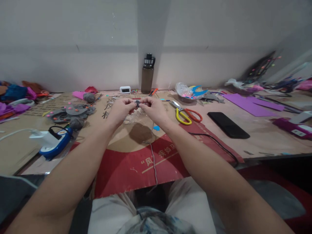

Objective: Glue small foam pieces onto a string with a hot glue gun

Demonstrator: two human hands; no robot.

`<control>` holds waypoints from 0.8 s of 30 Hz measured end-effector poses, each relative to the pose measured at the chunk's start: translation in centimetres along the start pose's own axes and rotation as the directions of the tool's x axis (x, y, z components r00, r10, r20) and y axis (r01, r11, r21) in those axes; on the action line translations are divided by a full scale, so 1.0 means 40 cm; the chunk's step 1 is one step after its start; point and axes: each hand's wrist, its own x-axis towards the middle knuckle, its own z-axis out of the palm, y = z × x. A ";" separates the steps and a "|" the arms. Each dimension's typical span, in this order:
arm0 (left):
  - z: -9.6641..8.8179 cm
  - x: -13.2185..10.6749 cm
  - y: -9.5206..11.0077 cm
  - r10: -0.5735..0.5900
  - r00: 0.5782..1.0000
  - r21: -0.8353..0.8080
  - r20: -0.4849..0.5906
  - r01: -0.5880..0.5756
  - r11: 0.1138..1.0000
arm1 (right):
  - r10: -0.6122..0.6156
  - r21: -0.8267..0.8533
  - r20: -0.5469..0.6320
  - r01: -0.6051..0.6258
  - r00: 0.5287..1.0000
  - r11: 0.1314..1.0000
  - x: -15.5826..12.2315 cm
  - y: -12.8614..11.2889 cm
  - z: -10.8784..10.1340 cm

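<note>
Above the cardboard, my left hand (122,110) and my right hand (154,109) meet with fingers pinched together. Between their fingertips is a small dark grey piece (137,103), mostly covered, so its kind is unclear. A strand of grey yarn (154,162) runs from beneath my right hand down over the red cardboard (117,172) and past its front edge. Scissors (184,113) with one yellow and one red handle lie just right of my right hand, blades partly apart. A small blue scrap (156,128) rests below that hand.
A dark bottle (147,78) and a small white digital display (125,90) stand at the back. On the right lie a black phone (227,125) and purple sheets (253,104). Grey felt pieces (70,112) and a blue power strip (56,143) are left; a bowl (188,98) holds scraps.
</note>
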 end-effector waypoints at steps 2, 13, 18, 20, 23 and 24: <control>0.000 0.002 -0.005 -0.004 0.999 -0.019 0.033 0.005 1.000 | 0.023 0.023 -0.010 -0.022 1.000 0.999 -0.001 -0.005 -0.002; -0.051 0.009 0.013 -0.108 0.947 -0.115 0.302 0.148 0.982 | 0.125 -0.026 0.074 -0.123 0.989 0.992 0.002 -0.001 -0.034; -0.033 -0.014 0.043 0.041 0.981 0.157 0.191 -0.072 0.985 | 0.058 -0.151 0.112 -0.041 0.992 0.988 -0.004 -0.002 -0.035; -0.024 -0.025 0.057 0.095 0.975 0.255 0.201 -0.146 0.956 | 0.036 -0.201 0.106 -0.014 0.994 0.980 -0.009 -0.007 -0.035; -0.016 -0.031 0.063 0.137 0.970 0.348 0.202 -0.202 0.915 | 0.001 -0.259 0.099 0.024 0.995 0.966 -0.014 -0.016 -0.034; -0.015 -0.030 0.059 0.144 0.970 0.369 0.198 -0.210 0.906 | -0.011 -0.269 0.102 0.038 0.995 0.962 -0.016 -0.019 -0.033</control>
